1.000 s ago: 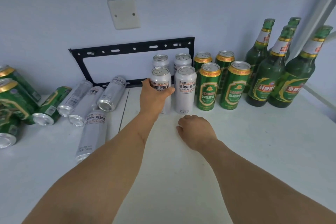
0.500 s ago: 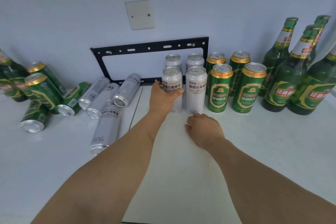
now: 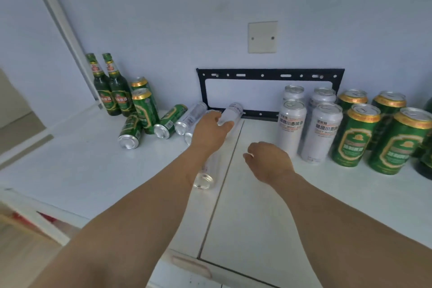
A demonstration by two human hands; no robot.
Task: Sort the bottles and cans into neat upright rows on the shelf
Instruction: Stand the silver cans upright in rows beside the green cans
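- The left hand (image 3: pixel 211 132) reaches over the lying white cans (image 3: pixel 231 113); its fingers are spread and lie on the one nearest the bracket, so the grip is wide and closes on nothing.
- The right hand (image 3: pixel 268 161) hangs just above the shelf (image 3: pixel 93 170) with fingers loosely curled, holding nothing, near the standing white cans (image 3: pixel 321 133).
- Four white cans stand upright in two short rows; just to their right stand the green cans (image 3: pixel 355 134), also two deep, smooth metal with gold rims.
- More cans lie on their sides at the left: green ones (image 3: pixel 131 132) with shiny round ends towards me, and one clear-looking can (image 3: pixel 205 176) partly under the left forearm.
- Two green glass bottles (image 3: pixel 112 91) stand in the left corner, against the wall.
- The front half of the shelf is flat, white and smooth, and a thin seam (image 3: pixel 224 170) runs across it between the two hands.
- A black metal bracket (image 3: pixel 268 75) with slots is on the wall behind the cans, and a plain plate (image 3: pixel 262 37) is above it.
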